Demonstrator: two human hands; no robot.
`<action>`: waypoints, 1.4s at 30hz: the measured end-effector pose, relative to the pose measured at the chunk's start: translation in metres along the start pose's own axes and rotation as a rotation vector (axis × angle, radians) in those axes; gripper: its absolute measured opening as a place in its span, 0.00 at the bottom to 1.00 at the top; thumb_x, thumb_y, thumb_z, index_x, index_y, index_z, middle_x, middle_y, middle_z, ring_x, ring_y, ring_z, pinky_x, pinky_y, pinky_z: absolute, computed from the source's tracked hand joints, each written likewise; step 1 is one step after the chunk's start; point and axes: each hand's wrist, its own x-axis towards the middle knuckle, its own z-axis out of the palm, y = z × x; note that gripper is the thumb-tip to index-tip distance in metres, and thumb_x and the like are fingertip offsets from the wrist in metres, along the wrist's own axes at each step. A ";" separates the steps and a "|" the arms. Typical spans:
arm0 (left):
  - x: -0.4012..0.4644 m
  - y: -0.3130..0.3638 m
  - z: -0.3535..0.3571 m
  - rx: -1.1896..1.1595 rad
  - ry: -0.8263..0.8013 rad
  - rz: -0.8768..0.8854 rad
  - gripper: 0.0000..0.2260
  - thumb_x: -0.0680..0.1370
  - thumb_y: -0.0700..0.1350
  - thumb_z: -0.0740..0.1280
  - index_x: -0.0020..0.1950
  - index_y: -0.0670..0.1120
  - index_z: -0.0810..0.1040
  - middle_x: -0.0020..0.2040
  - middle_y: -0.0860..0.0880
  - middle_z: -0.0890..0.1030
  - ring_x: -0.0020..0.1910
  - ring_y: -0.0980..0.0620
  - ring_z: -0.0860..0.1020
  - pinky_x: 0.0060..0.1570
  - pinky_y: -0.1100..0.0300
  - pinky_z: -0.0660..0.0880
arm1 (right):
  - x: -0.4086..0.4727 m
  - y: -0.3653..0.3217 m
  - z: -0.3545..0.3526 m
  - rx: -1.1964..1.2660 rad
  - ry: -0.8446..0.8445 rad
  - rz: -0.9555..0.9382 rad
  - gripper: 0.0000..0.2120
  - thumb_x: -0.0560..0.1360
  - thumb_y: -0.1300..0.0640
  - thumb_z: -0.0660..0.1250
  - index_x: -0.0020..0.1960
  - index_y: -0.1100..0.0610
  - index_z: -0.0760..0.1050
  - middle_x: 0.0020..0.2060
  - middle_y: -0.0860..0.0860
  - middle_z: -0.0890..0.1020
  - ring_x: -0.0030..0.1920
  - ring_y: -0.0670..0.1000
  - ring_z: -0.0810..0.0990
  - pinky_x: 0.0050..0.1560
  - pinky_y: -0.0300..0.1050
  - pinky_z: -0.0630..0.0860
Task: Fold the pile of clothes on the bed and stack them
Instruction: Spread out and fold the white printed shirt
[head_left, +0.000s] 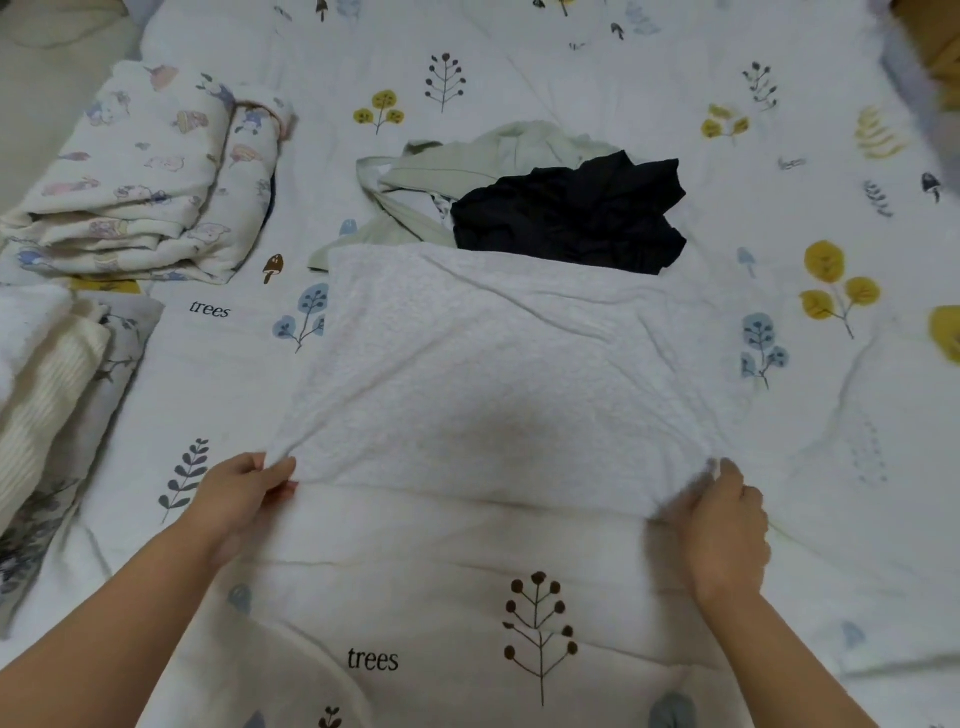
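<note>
White terry cloth sits in both grips: your left hand (244, 488) pinches the near-left corner of the white towel (493, 374) between thumb and curled fingers, and your right hand (727, 525) pinches the near-right corner the same way. Neither hand holds anything else.

The towel extends directly away from both grips, lying spread on the bed (519, 571). Its near edge runs left to right between your hands; its far edge lies across the bed, overlapping the near side of the unfolded pile. Both hands are equally near, each on its own corner, so the fold is judged to be a two-hand move: carry the near edge forward toward the far edge, keeping the corners level.

Beyond the far edge lie the remaining items: a black garment (571, 213) resting partly on a pale green garment (467, 166), both crumpled and touching the towel. Avoid dragging them when the edge comes over.

To your left, well apart from the towel, sit a folded printed blanket (140, 176) and, nearer you, a stack of folded pieces (52, 374) with a cream ribbed knit showing. The stack is judged to be the towel's destination.

The bed cover is white, soft and wrinkled, printed with trees and leaves. A strip of floor (31, 104) shows at the upper left.
</note>
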 end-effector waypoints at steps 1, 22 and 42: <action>0.001 0.001 0.001 -0.060 0.008 -0.022 0.11 0.77 0.37 0.66 0.35 0.43 0.70 0.27 0.47 0.75 0.19 0.61 0.74 0.26 0.69 0.74 | 0.006 0.003 -0.001 0.021 -0.043 0.068 0.15 0.78 0.59 0.58 0.64 0.62 0.66 0.55 0.64 0.73 0.57 0.64 0.72 0.54 0.55 0.67; 0.011 0.005 -0.008 0.184 0.221 0.016 0.05 0.75 0.37 0.68 0.41 0.37 0.77 0.26 0.48 0.76 0.26 0.50 0.70 0.30 0.62 0.68 | 0.060 0.038 -0.032 0.300 -0.107 0.277 0.10 0.77 0.59 0.62 0.41 0.64 0.70 0.34 0.59 0.76 0.41 0.63 0.78 0.48 0.59 0.76; -0.027 0.014 0.188 1.482 -0.334 1.097 0.25 0.74 0.54 0.54 0.67 0.46 0.73 0.68 0.43 0.73 0.65 0.40 0.73 0.57 0.40 0.70 | 0.057 0.028 -0.036 0.864 -0.483 0.462 0.04 0.71 0.66 0.69 0.45 0.64 0.77 0.33 0.56 0.84 0.39 0.58 0.81 0.32 0.42 0.79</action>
